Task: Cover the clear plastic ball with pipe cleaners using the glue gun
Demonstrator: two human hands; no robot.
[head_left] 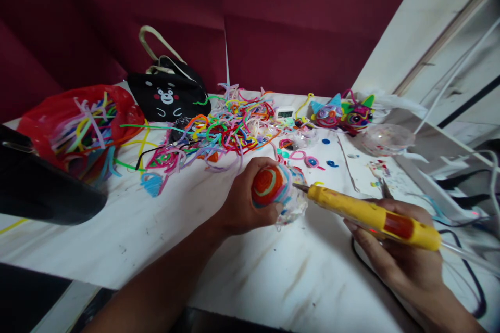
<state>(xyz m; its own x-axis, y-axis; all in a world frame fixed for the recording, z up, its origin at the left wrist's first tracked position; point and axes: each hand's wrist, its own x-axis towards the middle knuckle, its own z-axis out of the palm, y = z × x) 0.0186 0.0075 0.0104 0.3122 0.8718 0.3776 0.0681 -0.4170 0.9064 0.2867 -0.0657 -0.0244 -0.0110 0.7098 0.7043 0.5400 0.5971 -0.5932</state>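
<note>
maroon wall (273, 21), white table (164, 239), perhaps marble

Your left hand (244, 200) and right hand (394, 250), seen from above. Both of your hands are bare: you wear no glove on either. Your left forearm is uncovered along its whole visible length, from the wrist back to the lower edge of the view, with no sleeve cuff in sight. Your right wrist, just behind the right hand, is likewise uncovered to the corner of the view. The fingers of your left hand show short nails; the thumbnail lies nearest your right hand. The fingers of your right hand are partly hidden.
</note>
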